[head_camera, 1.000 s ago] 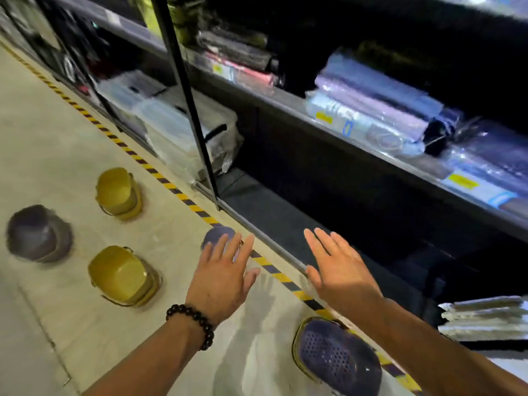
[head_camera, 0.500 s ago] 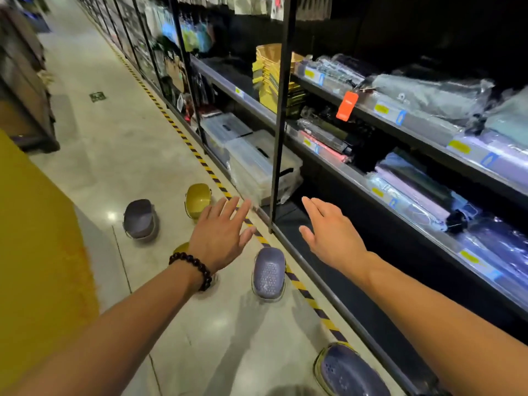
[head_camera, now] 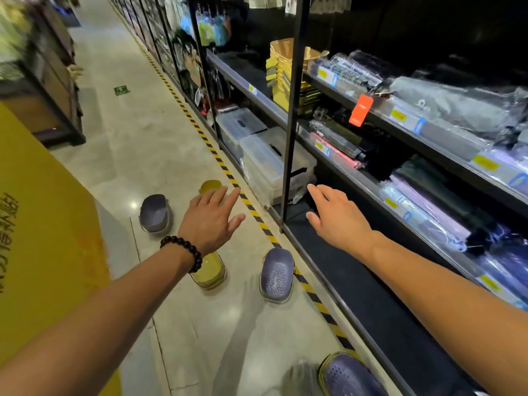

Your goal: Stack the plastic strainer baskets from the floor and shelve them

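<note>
Head view: both hands, left hand (head_camera: pixel 210 221) and right hand (head_camera: pixel 338 217), are held spread and empty. Perforated purple oval plastic strainer baskets (head_camera: pixel 276 275) and glossy yellow plastic baskets (head_camera: pixel 210 271) are scattered over the polished floor (head_camera: pixel 148 144).

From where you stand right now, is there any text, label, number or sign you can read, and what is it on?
Nothing reads clearly enough to quote.
Yellow panel, left edge: large dark characters, cut off and blurred, unreadable.
Green floor sign: a white pictogram, too small to make out.
Orange tag hanging from the upper shelf: print too blurred.
Yellow and blue shelf-edge labels: all too small to read.
Strainer baskets on the floor: no markings visible.
</note>
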